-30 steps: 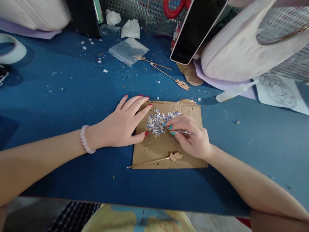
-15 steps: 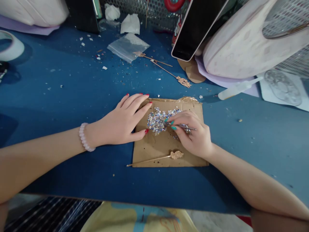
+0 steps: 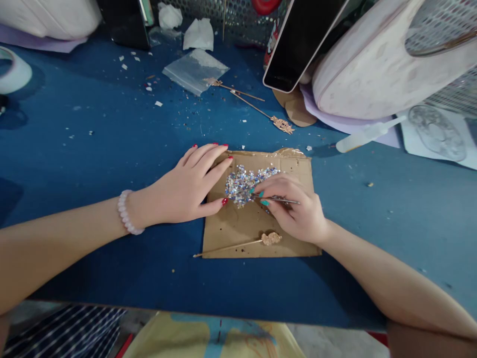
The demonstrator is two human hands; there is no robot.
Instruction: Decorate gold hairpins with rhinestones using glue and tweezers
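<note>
Tweezers (image 3: 281, 199) are pinched in my right hand (image 3: 298, 204), their tips down at a heap of small sparkling rhinestones (image 3: 240, 185). The heap lies on a piece of brown cardboard (image 3: 231, 231), partly covered by my right hand. My left hand (image 3: 188, 186) rests flat with fingers spread over the cardboard's left edge, thumb tip beside the rhinestones, holding nothing. Below both hands a gold hairpin (image 3: 238, 245) with an ornate head lies across the front of the cardboard, its thin end jutting past the left edge.
Farther back lie two more gold hairpins (image 3: 282, 124) and a clear zip bag (image 3: 196, 69). A phone (image 3: 303, 40) leans at the back. A white squeeze bottle (image 3: 363, 136) and a printed sheet (image 3: 437, 134) are on the right; a tape roll (image 3: 17, 72) sits far left.
The whole view has shifted slightly. My right hand and the tweezers have moved a little at the rhinestone heap; my left hand stays in place on the cardboard.
</note>
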